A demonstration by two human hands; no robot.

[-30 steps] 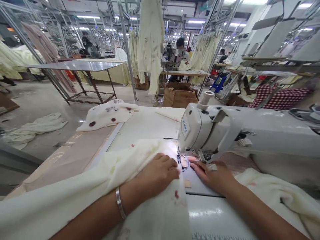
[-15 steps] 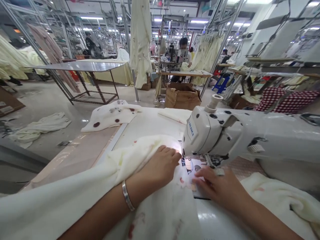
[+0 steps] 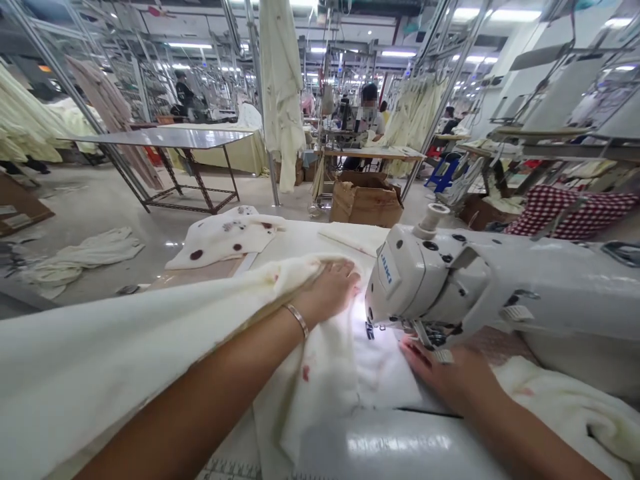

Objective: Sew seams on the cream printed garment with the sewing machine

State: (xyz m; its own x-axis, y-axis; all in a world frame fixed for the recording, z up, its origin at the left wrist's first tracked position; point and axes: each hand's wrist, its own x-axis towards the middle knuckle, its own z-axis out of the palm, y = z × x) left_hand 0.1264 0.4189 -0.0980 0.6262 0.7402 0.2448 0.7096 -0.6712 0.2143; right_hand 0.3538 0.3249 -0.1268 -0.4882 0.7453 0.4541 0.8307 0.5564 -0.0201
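My left hand (image 3: 331,290), with a silver bangle on the wrist, presses flat on cream fabric (image 3: 150,333) left of the head of a white sewing machine (image 3: 425,280). The fabric has small red spots and runs under the needle area, draping over my left forearm. My right hand (image 3: 447,373) lies flat on the fabric's edge just below the presser foot, fingers together and partly hidden by the machine head. More cream fabric (image 3: 565,407) is bunched at the right by my right forearm.
A spotted cream piece (image 3: 225,237) lies at the table's far left corner. Beyond are a cardboard box (image 3: 367,197), a metal table (image 3: 165,140), hanging cream garments (image 3: 280,87), fabric on the floor (image 3: 80,257) and other people seated at distant stations.
My left hand has slid forward, pushing the fabric farther past the needle. The fabric now covers the plate under the needle. My right hand shifted slightly right beneath the machine head.
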